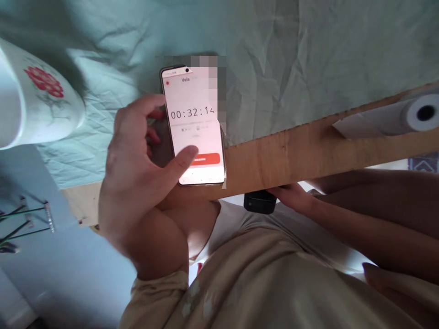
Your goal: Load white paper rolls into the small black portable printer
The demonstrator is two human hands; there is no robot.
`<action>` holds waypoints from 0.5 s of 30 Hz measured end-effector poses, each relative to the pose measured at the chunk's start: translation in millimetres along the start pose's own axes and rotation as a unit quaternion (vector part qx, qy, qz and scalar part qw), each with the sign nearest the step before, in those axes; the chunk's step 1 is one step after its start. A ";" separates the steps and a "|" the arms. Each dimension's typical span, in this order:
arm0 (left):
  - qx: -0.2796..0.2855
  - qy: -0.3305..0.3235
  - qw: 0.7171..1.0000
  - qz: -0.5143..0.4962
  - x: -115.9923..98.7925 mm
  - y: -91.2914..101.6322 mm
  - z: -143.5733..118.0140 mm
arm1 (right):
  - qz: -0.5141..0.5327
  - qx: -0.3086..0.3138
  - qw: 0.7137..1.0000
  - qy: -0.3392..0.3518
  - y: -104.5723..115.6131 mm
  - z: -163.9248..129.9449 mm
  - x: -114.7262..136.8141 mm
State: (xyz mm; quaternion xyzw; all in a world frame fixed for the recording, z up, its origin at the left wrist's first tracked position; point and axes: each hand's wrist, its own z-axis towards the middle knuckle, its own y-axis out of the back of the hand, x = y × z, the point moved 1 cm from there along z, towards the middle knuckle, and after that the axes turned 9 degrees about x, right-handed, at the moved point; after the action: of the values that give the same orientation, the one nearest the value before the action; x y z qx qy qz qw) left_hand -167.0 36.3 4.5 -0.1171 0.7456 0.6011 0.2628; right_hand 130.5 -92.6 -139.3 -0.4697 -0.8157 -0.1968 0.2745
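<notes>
A smartphone (192, 100) lies face up near the table edge, its lit screen showing a timer at 00:32:14 and a red button. My left hand (133, 151) is at the phone's left side, thumb over the red button and fingers apart beside the left edge. Whether the thumb presses the glass is not clear. Below the table edge, over my lap, my right hand (297, 196) has its fingers on a small black box-shaped device (259, 202); the table edge partly hides those fingers.
A white cup-like container (44, 98) with a red flower print stands at left on the wrinkled green cloth (260, 55). At right, a white paper roll (387, 119) rests on the bare wooden edge (274, 160). A dark metal rack (27, 219) is at lower left.
</notes>
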 end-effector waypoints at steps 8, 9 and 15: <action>-0.228 -0.003 0.969 -0.094 -26.6 -3.6 -2.4 | -0.002 0.005 0.999 -0.043 0.5 -0.2 4.8; -0.236 -0.005 0.968 -0.086 -28.2 -1.8 -3.2 | -0.001 0.006 0.999 -0.045 0.4 -0.1 5.1; 0.048 -0.149 0.988 -0.014 -27.7 18.7 -4.5 | 0.003 0.006 0.999 -0.047 -1.6 0.7 3.0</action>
State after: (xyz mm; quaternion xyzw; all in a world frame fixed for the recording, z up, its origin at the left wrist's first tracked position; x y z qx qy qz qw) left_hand -154.2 32.7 35.5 -0.0238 0.7247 0.5715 0.3842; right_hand 127.7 -91.0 -138.0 -0.4787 -0.8277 -0.1686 0.2394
